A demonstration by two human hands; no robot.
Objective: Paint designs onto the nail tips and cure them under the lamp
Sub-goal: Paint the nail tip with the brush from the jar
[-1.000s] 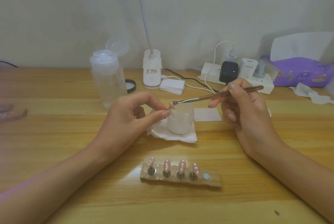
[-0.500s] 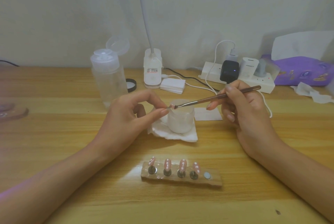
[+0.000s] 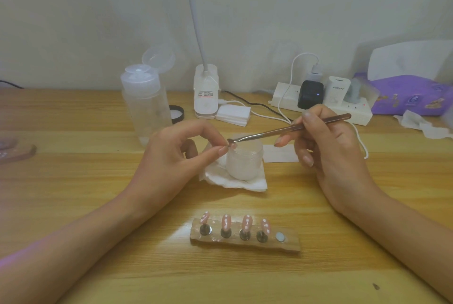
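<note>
Left grip (image 3: pixel 171 154) pinching; right grip (image 3: pixel 329 149) curled pen-style, palms inward.

A brush (image 3: pixel 282 131) in right hand (image 3: pixel 335 154), bristles against nail tip (image 3: pixel 232 146) between fingertips of left hand (image 3: pixel 176 156)

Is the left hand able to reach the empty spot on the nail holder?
Probably yes. The left hand pinches a nail tip by the white jar, and the empty spot lies at the holder's right end, nearer the person. Only bare table lies between; the four painted tips stand beside it.
</note>
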